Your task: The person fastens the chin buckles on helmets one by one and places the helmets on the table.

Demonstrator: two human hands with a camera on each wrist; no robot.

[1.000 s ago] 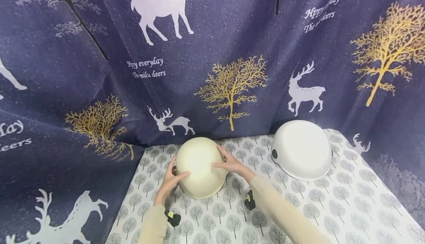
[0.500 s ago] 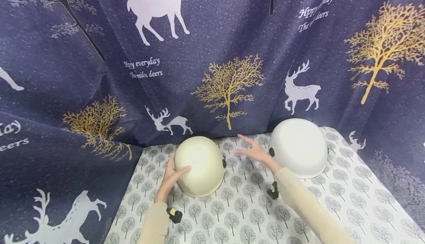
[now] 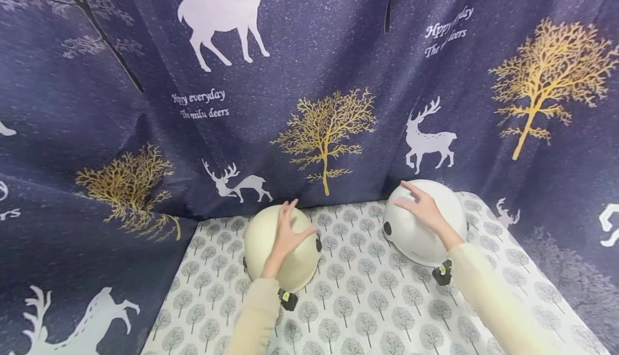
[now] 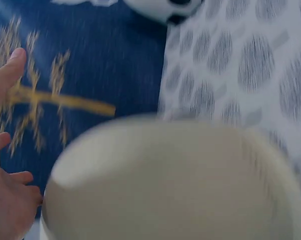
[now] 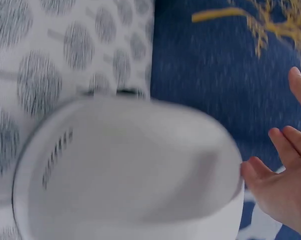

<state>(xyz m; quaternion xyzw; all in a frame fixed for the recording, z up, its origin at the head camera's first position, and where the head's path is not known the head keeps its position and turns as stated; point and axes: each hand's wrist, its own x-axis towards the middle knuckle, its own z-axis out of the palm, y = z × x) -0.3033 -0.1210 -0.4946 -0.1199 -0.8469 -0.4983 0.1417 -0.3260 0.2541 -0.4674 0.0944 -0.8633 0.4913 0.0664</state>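
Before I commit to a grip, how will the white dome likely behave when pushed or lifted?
The white dome looks stiff: its rounded shell shows no sag. Its smooth, curved surface may be slippery. Sitting wide side down on the tablecloth, it would probably slide before tipping.

Bright head view, blurred wrist views, soft shadow across white dome [image 5: 130, 165]

A smooth cream dome [image 3: 261, 237] sits round side up on the worktop [image 3: 355, 269]; a white dome [image 3: 411, 237], likewise posed, stands well apart to its right, a dark spot [image 3: 387, 228] on its side.
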